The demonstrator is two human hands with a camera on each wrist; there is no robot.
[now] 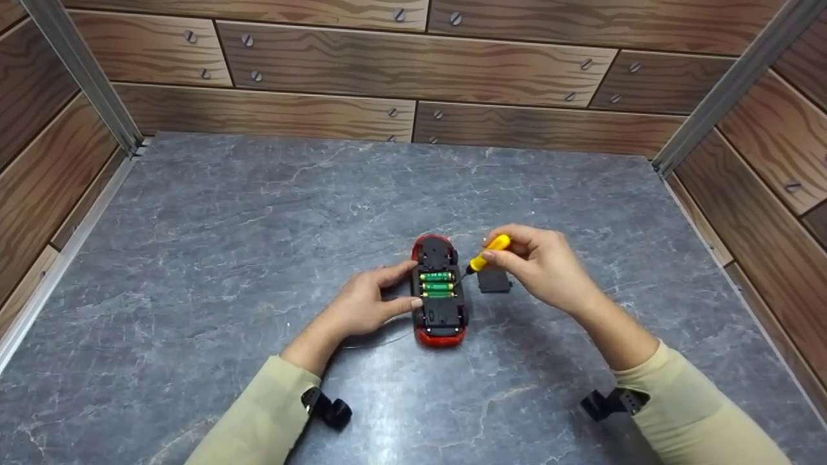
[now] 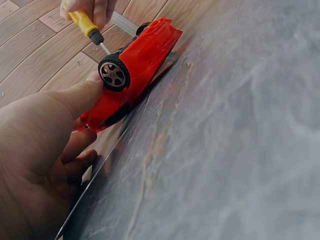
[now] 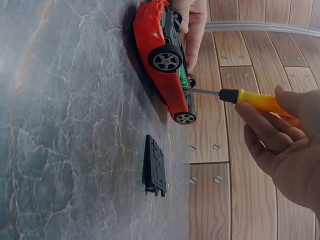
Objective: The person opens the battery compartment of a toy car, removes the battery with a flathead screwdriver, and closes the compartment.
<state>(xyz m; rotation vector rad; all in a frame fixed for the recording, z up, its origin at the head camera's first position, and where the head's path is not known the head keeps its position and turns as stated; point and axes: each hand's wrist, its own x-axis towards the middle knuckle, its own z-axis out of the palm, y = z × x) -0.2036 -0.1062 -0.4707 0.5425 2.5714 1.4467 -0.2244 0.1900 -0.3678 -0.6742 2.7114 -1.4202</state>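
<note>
A red toy car [image 1: 442, 318] lies upside down on the table, its black underside facing up. Several green batteries [image 1: 437, 286] sit in the uncovered compartment. My left hand [image 1: 363, 302] holds the car by its left side, thumb near a wheel [image 2: 114, 73] and fingers along the body. Between thumb and fingers, my right hand [image 1: 549, 268] grips a yellow-handled screwdriver [image 1: 496, 247]. In the right wrist view the screwdriver's metal shaft [image 3: 202, 91] reaches the car at the battery compartment; the exact contact of its tip is hard to make out.
Just right of the car lies a black battery cover [image 1: 494, 282], flat on the grey marbled table [image 1: 271, 213]. A thin wire-like line [image 1: 378, 343] runs beside the left wrist. Wood-patterned walls [image 1: 413, 61] enclose the back and sides.
</note>
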